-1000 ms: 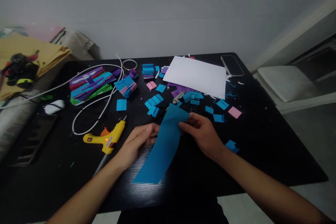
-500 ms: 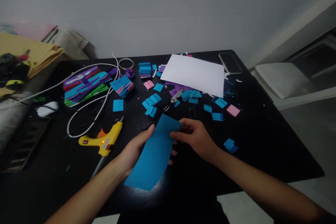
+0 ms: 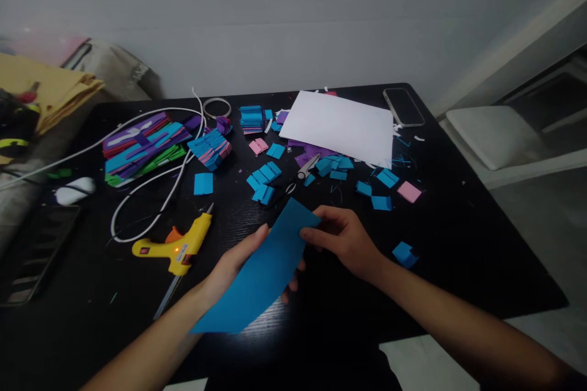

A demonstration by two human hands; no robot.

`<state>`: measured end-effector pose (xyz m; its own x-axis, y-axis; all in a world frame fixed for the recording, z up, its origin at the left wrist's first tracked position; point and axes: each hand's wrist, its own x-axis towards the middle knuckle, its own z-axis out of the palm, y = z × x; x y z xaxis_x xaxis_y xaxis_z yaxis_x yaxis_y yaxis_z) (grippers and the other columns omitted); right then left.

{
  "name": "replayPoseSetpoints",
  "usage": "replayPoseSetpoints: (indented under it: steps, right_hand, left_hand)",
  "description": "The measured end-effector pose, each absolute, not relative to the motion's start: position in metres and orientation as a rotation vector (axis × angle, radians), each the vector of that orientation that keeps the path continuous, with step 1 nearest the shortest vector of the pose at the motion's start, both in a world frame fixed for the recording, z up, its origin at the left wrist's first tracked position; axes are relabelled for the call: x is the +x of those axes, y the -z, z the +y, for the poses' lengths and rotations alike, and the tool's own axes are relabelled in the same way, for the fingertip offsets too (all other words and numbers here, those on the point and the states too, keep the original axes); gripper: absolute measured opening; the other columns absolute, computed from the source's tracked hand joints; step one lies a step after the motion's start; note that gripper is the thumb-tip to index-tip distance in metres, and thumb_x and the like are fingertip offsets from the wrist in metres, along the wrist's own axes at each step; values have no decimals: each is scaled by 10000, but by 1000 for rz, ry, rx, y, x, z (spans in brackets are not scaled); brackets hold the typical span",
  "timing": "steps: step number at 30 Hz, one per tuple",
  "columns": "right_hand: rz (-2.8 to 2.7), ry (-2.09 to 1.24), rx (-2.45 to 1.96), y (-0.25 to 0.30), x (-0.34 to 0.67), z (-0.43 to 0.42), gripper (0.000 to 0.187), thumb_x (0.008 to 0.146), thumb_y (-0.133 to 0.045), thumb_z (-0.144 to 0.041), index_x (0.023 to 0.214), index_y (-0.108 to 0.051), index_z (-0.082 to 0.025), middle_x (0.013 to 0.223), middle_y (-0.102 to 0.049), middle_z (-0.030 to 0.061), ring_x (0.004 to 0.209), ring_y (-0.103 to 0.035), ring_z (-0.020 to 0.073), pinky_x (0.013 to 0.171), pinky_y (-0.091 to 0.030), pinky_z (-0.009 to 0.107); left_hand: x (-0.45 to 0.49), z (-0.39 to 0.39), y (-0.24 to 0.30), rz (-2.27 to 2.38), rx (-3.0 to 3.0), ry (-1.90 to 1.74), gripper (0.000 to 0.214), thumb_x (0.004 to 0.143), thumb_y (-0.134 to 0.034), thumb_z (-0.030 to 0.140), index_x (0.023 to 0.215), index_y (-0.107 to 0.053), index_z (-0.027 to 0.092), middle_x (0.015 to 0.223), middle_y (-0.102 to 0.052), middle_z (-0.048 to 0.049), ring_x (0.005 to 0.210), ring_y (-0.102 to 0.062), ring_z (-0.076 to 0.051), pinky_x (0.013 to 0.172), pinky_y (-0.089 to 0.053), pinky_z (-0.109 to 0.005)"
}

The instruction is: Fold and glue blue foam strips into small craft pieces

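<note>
A blue paper strip (image 3: 261, 275) is held in the air above the black table, slanting from lower left to upper right. My left hand (image 3: 233, 259) supports it from the left, thumb along its edge and fingertips showing beyond its right side. At the strip's upper right corner, my right hand (image 3: 343, 238) pinches the paper between thumb and index finger. Just beyond lie dark-handled scissors (image 3: 308, 167), partly hidden among small folded blue paper pieces (image 3: 265, 178). A yellow glue gun (image 3: 181, 247) with a lit orange light rests left of my left hand.
White paper (image 3: 339, 125) covers purple scraps at the back. Bundled coloured strips (image 3: 144, 146) and a looping white cable (image 3: 120, 208) occupy the left. A phone (image 3: 403, 107) lies at the far right corner, a white mouse (image 3: 76, 190) at the left. One blue piece (image 3: 405, 254) sits right of my right hand.
The blue strip has turned, its lower end swinging left over my left forearm. My right hand keeps its pinch at the upper corner. The view has shifted slightly.
</note>
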<state>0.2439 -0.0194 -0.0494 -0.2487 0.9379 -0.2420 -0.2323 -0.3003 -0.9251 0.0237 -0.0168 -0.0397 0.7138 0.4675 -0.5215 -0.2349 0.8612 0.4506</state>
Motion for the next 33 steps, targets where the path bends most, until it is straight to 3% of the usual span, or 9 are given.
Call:
replayPoseSetpoints:
  steps: [6,11,14,17,22,26,33]
  right_hand:
    - [-1083,-1624,-1100,47,243,-21,211,749,-919,-340,788,-759,-208,693,-684,-30,598,-578,108,603,-490,243]
    - [-1126,-1541,-1132,47,242,-23,253,829,-850,-431,884,-760,-201,702,-679,-17,611,-601,115,576,-499,236]
    - [-1096,-1543,-1110,48,242,-23,343,912,-737,-530,923,-739,-188,703,-680,4,617,-625,127,556,-517,244]
    - [-1075,-1549,-1118,47,241,-23,369,873,-774,-540,943,-732,-180,719,-703,16,610,-644,135,548,-540,255]
    - [-1060,-1542,-1229,45,239,-23,305,775,-883,-445,834,-741,-182,667,-707,6,554,-636,131,503,-531,247]
    - [-1071,-1574,-1208,46,238,-25,251,771,-891,-399,819,-762,-189,653,-707,-6,547,-635,119,519,-539,234]
    - [-1103,-1626,-1162,46,237,-29,215,780,-887,-391,845,-798,-206,694,-720,2,607,-657,133,556,-552,245]
  left_hand:
    - [28,-21,35,807,630,-500,545,794,-805,596,1105,-723,156,874,-733,-85,707,-701,-210,601,-585,-305]
    - [33,-21,36,851,889,-503,313,872,-788,430,919,-708,130,729,-633,-1,591,-621,-107,587,-544,-230]
    - [37,-20,37,908,906,-502,294,875,-779,412,903,-667,141,701,-593,30,524,-597,-97,496,-528,-219]
    - [39,-21,37,942,927,-502,312,865,-778,424,897,-637,148,689,-585,39,491,-586,-103,443,-530,-227]
    - [38,-21,35,932,1015,-458,301,881,-761,419,890,-624,152,691,-615,30,511,-616,-114,519,-549,-247]
    - [36,-21,32,949,1138,-513,305,930,-705,460,966,-690,158,811,-693,-23,737,-662,-160,673,-548,-256]
    - [36,-22,33,1021,1163,-670,224,930,-728,393,930,-731,168,789,-745,-23,672,-639,-132,615,-478,-218]
